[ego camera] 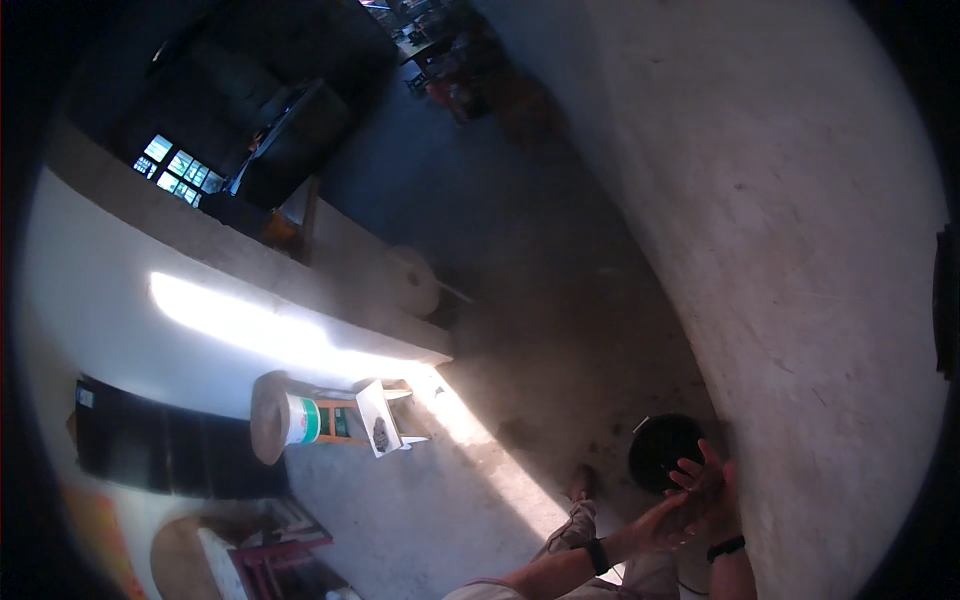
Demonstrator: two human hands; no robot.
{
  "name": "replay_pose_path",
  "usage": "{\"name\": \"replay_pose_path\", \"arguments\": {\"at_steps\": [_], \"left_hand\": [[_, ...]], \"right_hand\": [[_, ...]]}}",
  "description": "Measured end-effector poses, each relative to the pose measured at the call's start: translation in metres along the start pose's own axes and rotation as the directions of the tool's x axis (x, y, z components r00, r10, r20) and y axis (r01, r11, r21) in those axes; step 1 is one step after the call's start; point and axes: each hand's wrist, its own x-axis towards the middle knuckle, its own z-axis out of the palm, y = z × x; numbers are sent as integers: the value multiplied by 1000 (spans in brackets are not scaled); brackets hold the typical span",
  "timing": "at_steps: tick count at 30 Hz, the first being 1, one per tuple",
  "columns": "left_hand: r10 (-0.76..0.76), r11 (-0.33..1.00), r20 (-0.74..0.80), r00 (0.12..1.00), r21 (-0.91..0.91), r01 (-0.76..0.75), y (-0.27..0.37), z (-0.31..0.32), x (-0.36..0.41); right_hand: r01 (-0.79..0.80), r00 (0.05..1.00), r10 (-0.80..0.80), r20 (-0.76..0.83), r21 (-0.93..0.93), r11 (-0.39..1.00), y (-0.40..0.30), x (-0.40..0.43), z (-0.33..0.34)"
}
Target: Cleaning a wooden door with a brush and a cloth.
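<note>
My left hand [664, 521] reaches in from the lower middle and lies against my right hand [718, 484]. The two palms appear pressed together, and several fingers are spread apart. I see no object in either hand, though the overlap hides part of the palms. Each wrist wears a black band, the left band [598, 556] and the right band [725, 549]. Behind my hands, on the floor, stands a round dark bucket [660, 450] whose inside is too dark to make out. My fingers cover part of its lower right rim.
A pale wall [787, 262] rises close on the right. On the left, a stool [268, 416] bears a white and green tub [302, 420], beside a white tray [377, 424] with dark matter in it. A low wall [375, 330] runs behind them. Sunlight crosses the floor [405, 510].
</note>
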Motion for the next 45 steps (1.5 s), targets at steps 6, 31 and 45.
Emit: {"name": "replay_pose_path", "arguments": {"at_steps": [6, 31, 45], "left_hand": [[-35, 982, -83, 996, 180, 50, 7, 12, -3], [420, -535, 6, 907, 810, 242, 45, -46, 68], [695, -291, -149, 704, 837, 464, 26, -24, 50]], "right_hand": [[-16, 995, -10, -98, -262, 965, -14, 6, -12], [-161, 846, -404, -348, -889, 428, 40, 73, -97], [-100, 574, -630, -524, -808, 581, 63, 84, -158]]}}
